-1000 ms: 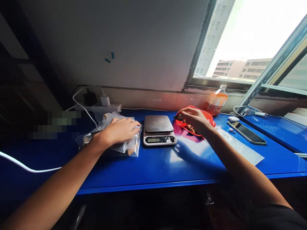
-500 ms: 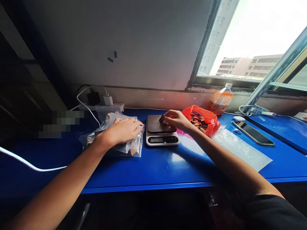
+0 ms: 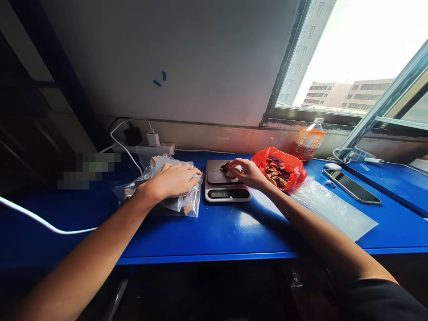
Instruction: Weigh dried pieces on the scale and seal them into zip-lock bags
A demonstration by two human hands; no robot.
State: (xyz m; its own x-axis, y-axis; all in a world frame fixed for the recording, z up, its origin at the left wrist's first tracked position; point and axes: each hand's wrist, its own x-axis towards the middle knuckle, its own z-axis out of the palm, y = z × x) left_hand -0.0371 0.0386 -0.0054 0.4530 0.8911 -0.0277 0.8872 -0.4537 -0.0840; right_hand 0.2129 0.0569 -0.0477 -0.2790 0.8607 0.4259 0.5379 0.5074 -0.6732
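OK, dark piece [image 3: 225, 166] sits at mid-frame, on or just over the plate of the scale [image 3: 213, 179], directly left of the right hand's [image 3: 249, 173] fingertips. Right hand is nearer by far, reaching in from the lower right; thumb and index are curved at the piece, touching or nearly so. Can't tell if it's gripped or let go. Long axis unclear, fingers cover part of it.

Left hand [image 3: 175, 180] lies palm down, unclenched, over clear bags [image 3: 174, 206] left of center, just beside the scale, grasping nothing visible.

Vs 1.0 s ago: right hand is out of the red bag [image 3: 297, 174] at right of center and over the plate; more reddish-brown pieces [image 3: 277, 171] inside the bag now show. Vs 0.5 s ago: fingers look a bit more spread. Left hand stays on the bags. Display [image 3: 220, 194] digits too small to read.
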